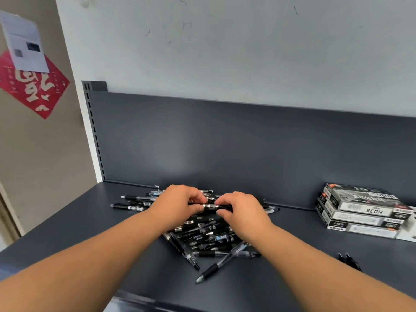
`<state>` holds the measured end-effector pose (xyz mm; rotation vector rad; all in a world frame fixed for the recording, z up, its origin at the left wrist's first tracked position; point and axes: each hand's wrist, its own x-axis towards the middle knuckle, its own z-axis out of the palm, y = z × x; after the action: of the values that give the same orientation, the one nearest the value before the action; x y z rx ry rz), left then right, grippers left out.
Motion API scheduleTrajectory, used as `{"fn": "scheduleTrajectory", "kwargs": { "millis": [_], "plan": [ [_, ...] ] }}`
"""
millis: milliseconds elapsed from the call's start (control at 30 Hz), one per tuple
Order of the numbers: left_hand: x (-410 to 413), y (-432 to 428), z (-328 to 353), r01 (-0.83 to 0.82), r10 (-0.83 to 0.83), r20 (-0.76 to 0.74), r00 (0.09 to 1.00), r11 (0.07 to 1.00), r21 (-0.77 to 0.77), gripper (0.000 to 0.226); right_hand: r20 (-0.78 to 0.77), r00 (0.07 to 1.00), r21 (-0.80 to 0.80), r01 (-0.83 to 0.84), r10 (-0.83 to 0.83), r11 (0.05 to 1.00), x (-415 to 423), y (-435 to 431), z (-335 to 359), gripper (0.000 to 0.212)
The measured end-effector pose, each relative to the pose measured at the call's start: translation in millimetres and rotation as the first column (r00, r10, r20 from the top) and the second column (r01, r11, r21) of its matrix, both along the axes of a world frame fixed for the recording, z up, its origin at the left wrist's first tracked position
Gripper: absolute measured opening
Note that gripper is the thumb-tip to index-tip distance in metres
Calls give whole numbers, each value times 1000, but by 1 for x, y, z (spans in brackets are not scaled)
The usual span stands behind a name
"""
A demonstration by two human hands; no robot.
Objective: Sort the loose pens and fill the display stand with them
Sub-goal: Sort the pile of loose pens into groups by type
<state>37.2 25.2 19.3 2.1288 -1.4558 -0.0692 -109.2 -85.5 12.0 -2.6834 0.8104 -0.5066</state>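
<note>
So, starting closest to you: a stray pen [221,264] lies on its own on the dark shelf [67,255], just in front of the pile. It has a clear barrel and a black rubber grip, and the tip points your way. Off to the right of the pile, well apart from it, there's a little dark cluster [350,262] that looks like two pens, but it's too small to be sure.

Next comes the pile [207,237] itself. Honestly I can't give you a real count because they overlap every which way. My guess is a few dozen. They all look like the same sort: slim plastic gel pens in black and clear. I'd expect them to be light and stiff, with smooth barrels that roll and slide off each other, so grabbing a fistful will probably spill some. The rubber grip section is likely your best spot to pinch, and the clip end tells you which way a pen faces.

Over the far side of the pile, your left hand [180,202] and right hand [242,210] both have their fingers curled on a single pen [210,206]. Each pinches one end, with its silver band showing between them, and it sits crosswise just above the heap.

Left of the pile, three or four outliers [132,206] lie roughly parallel. Far right of the pile, near the back panel [225,143], three pen boxes [360,212] sit stacked, with maybe a fourth white one at the frame edge. There's no display stand in view, so I can't tell where these go.
</note>
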Motion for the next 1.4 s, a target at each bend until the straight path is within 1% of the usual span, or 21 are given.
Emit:
{"fn": "scheduleTrajectory", "kwargs": {
  "millis": [67,167,267,333,400,500,600,667,733,767,933,967,1033,1100,1167,1233,1333,1367,1400],
  "plan": [
    [2,6,1,35,-36,39,999,999,40,19,59,997,72,-54,50,996,4,5,1,23],
    [4,15,5,67,-68,56,996,997,30,18,127,988,129,-105,88,986,14,16,3,20],
    [14,28,8,8,-10,89,996,1000,24,14,212,976,180,-96,57,979,25,27,3,23],
    [26,39,5,-92,88,118,989,995,33,14,231,972,221,-81,29,972,31,34,3,31],
    [37,53,0,-216,212,107,971,976,31,13,165,985,252,-87,45,964,37,43,2,40],
    [47,71,-9,-339,339,6,941,941,-7,8,-38,993,204,-98,108,974,47,59,-6,44],
    [47,82,-15,-370,368,-47,929,929,-32,8,-208,967,128,-120,145,985,53,73,-15,48],
    [45,86,-18,-369,363,-100,926,929,-44,10,-250,959,63,-119,132,991,54,78,-17,39],
    [42,89,-21,-371,360,-152,921,927,-53,10,-213,971,72,-96,109,993,56,78,-18,23],
    [42,90,-23,-373,359,-174,917,926,-53,11,-189,977,96,-80,97,992,57,78,-18,19],
    [38,84,-26,-380,340,-319,885,923,-70,24,-38,999,235,-25,35,972,53,67,-10,21],
    [37,82,-25,-382,337,-324,884,920,-84,25,-6,1000,247,-26,28,969,50,64,-7,19],
    [33,78,-20,-372,328,-278,903,919,-127,20,103,995,307,-25,-7,951,44,60,-2,12],
    [28,74,-13,-331,295,-209,932,929,-165,14,240,969,436,-58,-54,898,38,57,4,10],
    [24,70,-8,-256,231,-159,960,953,-160,14,347,931,601,-130,-111,788,35,54,9,9],
    [20,65,-5,-166,146,-156,977,978,-125,13,427,890,715,-224,-160,662,34,52,13,6],
    [17,58,-5,-60,32,-218,975,990,-125,10,491,842,790,-324,-221,520,33,48,15,9],
    [17,57,-5,-41,11,-229,973,991,-125,12,496,840,799,-342,-220,495,32,46,13,10],
    [17,56,-6,-36,5,-241,971,992,-123,14,492,848,797,-347,-198,494,32,43,11,11]
  ]
}}
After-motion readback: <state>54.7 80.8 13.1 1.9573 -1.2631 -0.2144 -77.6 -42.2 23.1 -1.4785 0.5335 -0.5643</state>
